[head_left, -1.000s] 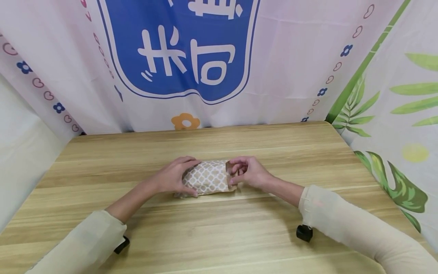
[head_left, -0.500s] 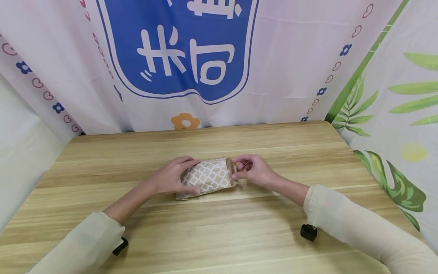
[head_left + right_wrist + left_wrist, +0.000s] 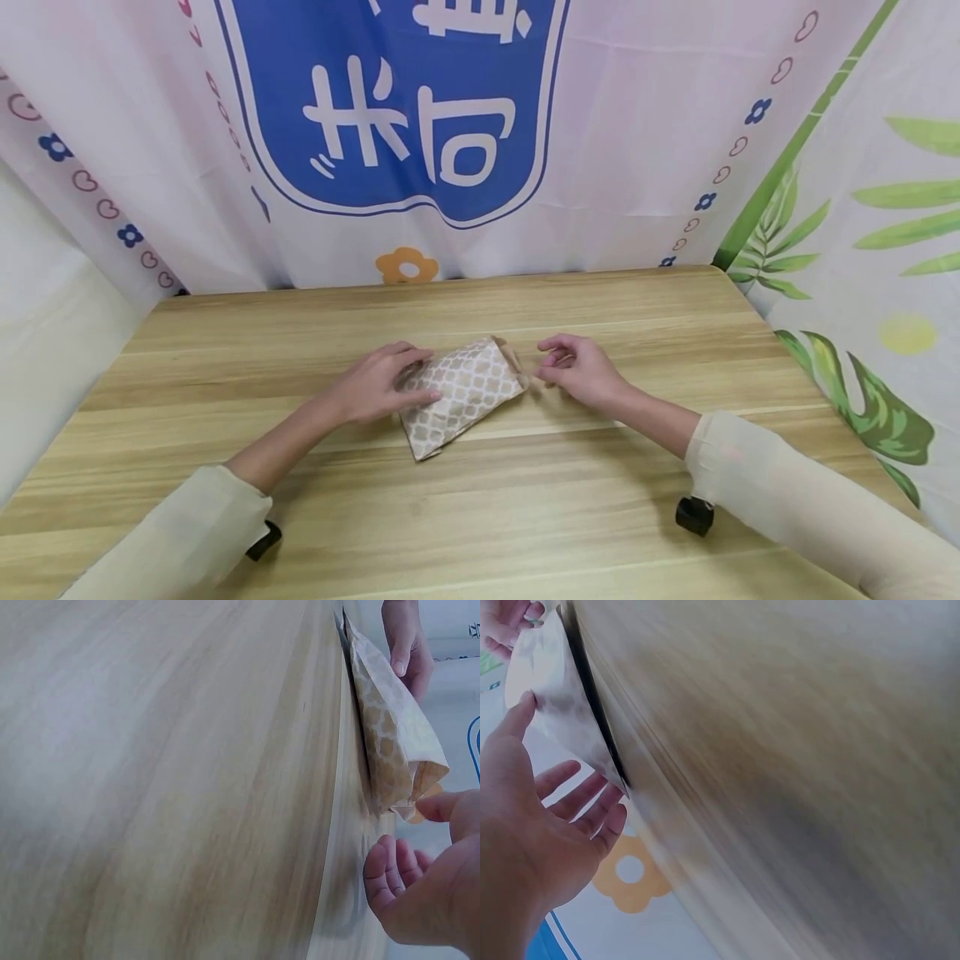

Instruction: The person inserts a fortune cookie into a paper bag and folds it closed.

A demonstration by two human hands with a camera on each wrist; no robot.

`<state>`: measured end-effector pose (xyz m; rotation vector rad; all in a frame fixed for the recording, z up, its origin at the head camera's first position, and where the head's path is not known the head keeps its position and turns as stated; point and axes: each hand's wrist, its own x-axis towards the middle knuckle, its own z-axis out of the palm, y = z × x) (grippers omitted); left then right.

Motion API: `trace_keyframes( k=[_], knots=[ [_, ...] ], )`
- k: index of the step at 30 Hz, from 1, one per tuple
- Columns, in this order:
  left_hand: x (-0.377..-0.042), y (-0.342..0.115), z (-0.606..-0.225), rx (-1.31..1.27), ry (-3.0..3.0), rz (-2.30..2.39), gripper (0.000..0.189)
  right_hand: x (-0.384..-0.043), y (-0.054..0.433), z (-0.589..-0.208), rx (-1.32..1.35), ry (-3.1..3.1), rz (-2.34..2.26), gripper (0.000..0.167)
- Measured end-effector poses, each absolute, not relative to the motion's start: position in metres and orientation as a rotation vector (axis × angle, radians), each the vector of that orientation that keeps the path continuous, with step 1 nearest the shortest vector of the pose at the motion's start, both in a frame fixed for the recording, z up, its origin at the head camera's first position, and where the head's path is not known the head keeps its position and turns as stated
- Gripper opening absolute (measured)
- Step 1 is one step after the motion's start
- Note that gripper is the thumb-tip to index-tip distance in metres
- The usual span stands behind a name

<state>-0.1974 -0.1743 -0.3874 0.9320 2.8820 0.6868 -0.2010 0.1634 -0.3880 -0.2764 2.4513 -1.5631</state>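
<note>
A tan paper bag (image 3: 472, 383) with a white lattice print lies slanted on the wooden table, plump in the middle. Its mouth faces right and gapes a little, showing plain brown paper inside; the contents are hidden. At the bag's left end, my left hand (image 3: 378, 387) rests with the thumb on top and the other fingers loosely spread along the far side. My right hand (image 3: 581, 371) is just right of the mouth, fingers loosely curled and nothing visible in them. In the right wrist view, its thumb (image 3: 439, 806) overlaps the mouth's edge.
The wooden table (image 3: 480, 517) extends around the bag on every side. Behind it hangs a printed curtain (image 3: 622, 167) with a blue emblem, and a leaf-patterned cloth (image 3: 862, 317) hangs along the right side. Black wrist mounts (image 3: 693, 515) stick out below both sleeves.
The bag has turned, its mouth end swinging away from me and its closed end coming nearer. My right hand has drawn off the mouth to the right. The left hand stays at the bag.
</note>
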Motion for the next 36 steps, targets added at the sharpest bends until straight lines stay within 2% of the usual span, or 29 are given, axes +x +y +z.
trace_keyframes(
  k=[10, 25, 36],
  knots=[
    [-0.198, -0.171, -0.386, 0.919, 2.784, 0.853, 0.066, -0.2, 0.161, -0.387, -0.152, 2.246, -1.645, 0.049],
    [-0.197, -0.158, -0.381, 0.779, 2.53, 1.072, 0.069, -0.208, 0.152, -0.388, -0.148, 2.182, -1.667, 0.06],
    [-0.199, -0.146, -0.377, 0.627, 2.328, 1.249, 0.074, -0.215, 0.148, -0.386, -0.156, 2.184, -1.676, 0.057]
  ],
)
